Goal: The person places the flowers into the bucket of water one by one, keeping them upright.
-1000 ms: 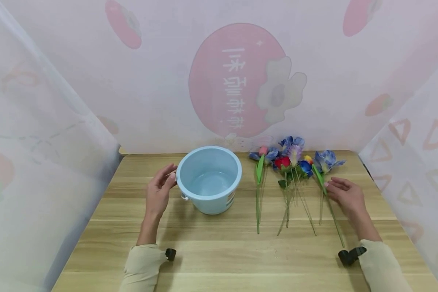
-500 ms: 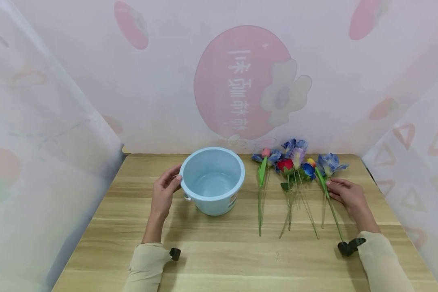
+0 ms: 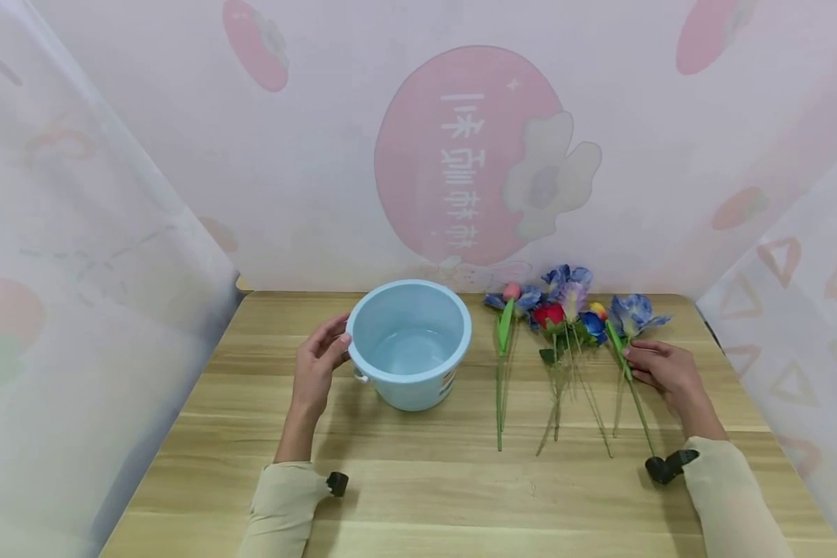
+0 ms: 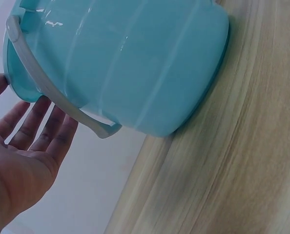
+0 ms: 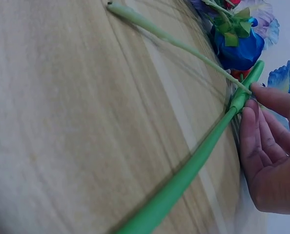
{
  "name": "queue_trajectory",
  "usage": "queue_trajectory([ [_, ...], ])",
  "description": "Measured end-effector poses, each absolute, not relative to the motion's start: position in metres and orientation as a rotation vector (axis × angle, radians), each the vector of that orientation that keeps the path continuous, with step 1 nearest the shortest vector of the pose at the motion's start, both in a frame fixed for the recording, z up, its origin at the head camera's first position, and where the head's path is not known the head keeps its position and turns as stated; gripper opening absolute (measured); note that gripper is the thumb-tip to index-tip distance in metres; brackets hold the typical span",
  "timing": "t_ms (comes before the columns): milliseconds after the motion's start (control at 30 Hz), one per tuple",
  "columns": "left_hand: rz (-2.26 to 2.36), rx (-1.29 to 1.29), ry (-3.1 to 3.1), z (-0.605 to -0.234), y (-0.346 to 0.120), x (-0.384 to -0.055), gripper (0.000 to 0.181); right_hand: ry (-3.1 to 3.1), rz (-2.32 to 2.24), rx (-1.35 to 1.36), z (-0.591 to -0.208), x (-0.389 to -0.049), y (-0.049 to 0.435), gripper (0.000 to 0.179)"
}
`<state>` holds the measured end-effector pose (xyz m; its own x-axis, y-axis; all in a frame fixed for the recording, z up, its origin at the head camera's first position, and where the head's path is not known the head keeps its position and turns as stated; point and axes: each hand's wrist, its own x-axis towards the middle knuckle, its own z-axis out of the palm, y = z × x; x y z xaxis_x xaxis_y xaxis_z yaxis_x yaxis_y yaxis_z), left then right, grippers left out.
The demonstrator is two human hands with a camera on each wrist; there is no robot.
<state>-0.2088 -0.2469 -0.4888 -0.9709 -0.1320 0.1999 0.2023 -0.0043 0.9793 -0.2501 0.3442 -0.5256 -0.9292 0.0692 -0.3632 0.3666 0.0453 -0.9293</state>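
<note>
A light blue plastic bucket [image 3: 410, 391] stands upright on the wooden table. At its left rim is my left hand [image 3: 314, 376], thumb on the edge and fingers under the lip. The left wrist view shows the bucket's pale handle [image 4: 52, 92] hanging beside those fingers. On the right, my right hand [image 3: 669, 380] pinches the green stem of a red-and-yellow tulip [image 3: 617, 353] near its leaf. A blue iris [image 3: 631, 314] lies right beside that tulip, and its pale thin stem [image 5: 184, 46] passes by my thumb in the right wrist view.
Between bucket and right hand lie several artificial flowers: a pink tulip [image 3: 511, 291], a red rose [image 3: 549, 314], a blue rose [image 3: 592, 326] and blue and purple irises [image 3: 565, 283]. A printed backdrop [image 3: 321, 155] rises behind the wooden table [image 3: 446, 496].
My left hand has come in closer on the bucket's rim. My right fingers have closed on the tulip's stem. The head view has shifted slightly.
</note>
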Motion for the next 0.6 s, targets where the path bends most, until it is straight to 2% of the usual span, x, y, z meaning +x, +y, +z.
queue_trajectory([
  [333, -2.070, -0.071, -2.032, -0.490, -0.247, -0.209, 0.045, 2.080, -1.994, 0.439, -0.521, -0.251, 0.343, 0.068],
  [400, -2.072, -0.069, -2.031, -0.490, -0.247, -0.209, 0.045, 2.040, -2.022, 0.438, -0.516, -0.250, 0.342, 0.061],
  [600, -2.065, -0.072, -2.039, -0.490, -0.247, -0.210, 0.045, 1.965, -2.129, 0.395, -0.497, -0.243, 0.338, 0.027],
])
